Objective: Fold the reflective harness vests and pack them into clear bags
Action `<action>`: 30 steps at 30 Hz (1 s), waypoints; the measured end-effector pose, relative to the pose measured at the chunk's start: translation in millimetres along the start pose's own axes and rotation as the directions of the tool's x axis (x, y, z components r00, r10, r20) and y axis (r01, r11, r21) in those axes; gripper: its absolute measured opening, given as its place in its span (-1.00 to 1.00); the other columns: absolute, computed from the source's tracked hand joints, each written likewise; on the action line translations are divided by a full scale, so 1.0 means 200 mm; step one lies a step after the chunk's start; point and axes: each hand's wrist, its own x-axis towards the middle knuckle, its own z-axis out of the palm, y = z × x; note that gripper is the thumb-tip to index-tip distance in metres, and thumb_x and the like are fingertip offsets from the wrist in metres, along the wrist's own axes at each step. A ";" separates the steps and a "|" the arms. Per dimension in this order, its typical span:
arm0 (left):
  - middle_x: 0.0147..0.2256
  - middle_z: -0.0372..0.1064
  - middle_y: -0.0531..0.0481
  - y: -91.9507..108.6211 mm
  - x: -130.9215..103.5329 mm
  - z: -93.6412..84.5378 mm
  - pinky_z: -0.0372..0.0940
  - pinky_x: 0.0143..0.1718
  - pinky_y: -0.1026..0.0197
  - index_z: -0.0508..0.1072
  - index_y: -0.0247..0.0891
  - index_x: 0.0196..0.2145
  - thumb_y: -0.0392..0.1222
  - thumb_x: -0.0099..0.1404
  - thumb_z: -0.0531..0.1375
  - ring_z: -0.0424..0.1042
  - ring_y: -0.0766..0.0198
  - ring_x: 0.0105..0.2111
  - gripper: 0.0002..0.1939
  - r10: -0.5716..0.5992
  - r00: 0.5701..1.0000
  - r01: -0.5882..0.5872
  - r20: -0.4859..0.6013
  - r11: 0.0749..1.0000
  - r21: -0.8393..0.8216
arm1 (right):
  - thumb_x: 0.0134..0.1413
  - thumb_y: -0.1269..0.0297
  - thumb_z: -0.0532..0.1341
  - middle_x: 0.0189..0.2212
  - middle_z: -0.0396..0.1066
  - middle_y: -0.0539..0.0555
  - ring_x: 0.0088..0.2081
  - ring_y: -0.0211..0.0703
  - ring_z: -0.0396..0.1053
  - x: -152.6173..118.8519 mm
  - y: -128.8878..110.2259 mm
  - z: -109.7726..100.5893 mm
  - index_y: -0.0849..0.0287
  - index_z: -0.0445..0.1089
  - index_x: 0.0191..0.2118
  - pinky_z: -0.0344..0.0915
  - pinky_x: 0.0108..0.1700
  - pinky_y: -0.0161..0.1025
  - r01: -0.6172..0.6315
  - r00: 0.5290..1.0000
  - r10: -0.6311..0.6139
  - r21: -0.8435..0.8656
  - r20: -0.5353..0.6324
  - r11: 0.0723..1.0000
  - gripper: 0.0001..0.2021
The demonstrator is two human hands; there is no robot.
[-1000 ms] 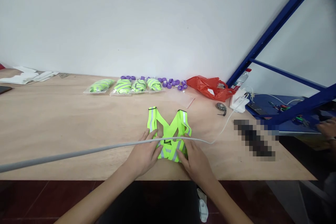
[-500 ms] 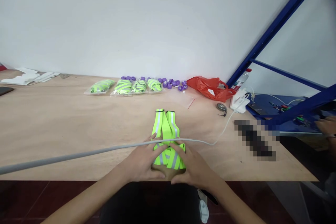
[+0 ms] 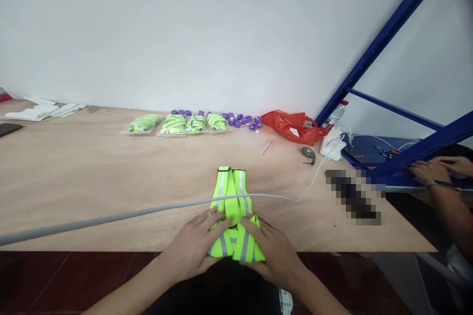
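Observation:
A fluorescent yellow-green reflective strap vest (image 3: 232,202) with silver stripes lies folded lengthwise at the table's front edge. Its two far ends carry dark buckles, and its near end sticks out slightly past the edge. My left hand (image 3: 195,241) grips the near end from the left, fingers on top and thumb low beside the fold. On the opposite side my right hand (image 3: 275,246) holds it the same way, its thumb partly hidden beneath. A grey cable (image 3: 155,210) crosses the view above the straps.
Bagged reflective straps (image 3: 173,124) line the back beside purple rolls (image 3: 244,119). A red plastic bag (image 3: 291,125), a tape measure (image 3: 308,152) and a white power strip (image 3: 332,145) are at right. Another person's hands (image 3: 432,172) show beyond the blue frame (image 3: 388,27).
Both my hands have drawn the reflective strap vest toward me, so its near end now passes the table edge. The other person's hands have come further into view.

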 end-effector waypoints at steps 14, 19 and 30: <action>-0.19 0.60 -0.02 -0.09 0.20 -0.16 0.28 -0.23 0.22 0.56 -0.11 -0.02 0.25 0.47 0.09 0.56 0.03 -0.20 -0.55 -0.223 0.975 0.223 0.019 0.965 -0.135 | 0.34 0.09 0.16 -0.09 0.48 0.15 -0.07 -0.01 0.45 0.14 0.03 -0.05 0.11 0.56 -0.19 0.38 0.01 -0.11 -0.203 0.961 0.266 0.449 -0.080 0.870 -0.73; -0.14 0.59 -0.02 -0.11 0.23 -0.13 0.32 -0.17 0.17 0.54 -0.08 0.03 0.24 0.49 0.08 0.55 0.03 -0.18 -0.55 -0.199 0.977 0.189 -0.075 0.974 -0.124 | 0.29 0.07 0.19 -0.11 0.55 0.16 -0.08 0.05 0.49 0.14 0.06 -0.02 0.12 0.53 -0.13 0.42 -0.01 -0.06 -0.233 0.933 0.329 0.452 -0.146 0.861 -0.73; -0.18 0.44 -0.11 -0.16 0.35 -0.05 0.33 -0.13 0.05 0.43 -0.23 -0.16 0.02 0.56 0.00 0.41 0.03 -0.15 -0.67 -0.139 0.970 0.145 -0.197 0.989 0.015 | 0.34 0.17 0.17 -0.07 0.50 0.17 -0.04 0.07 0.49 0.19 0.12 0.04 0.07 0.48 0.00 0.48 -0.03 -0.01 -0.275 0.893 0.301 0.124 -0.335 0.953 -0.77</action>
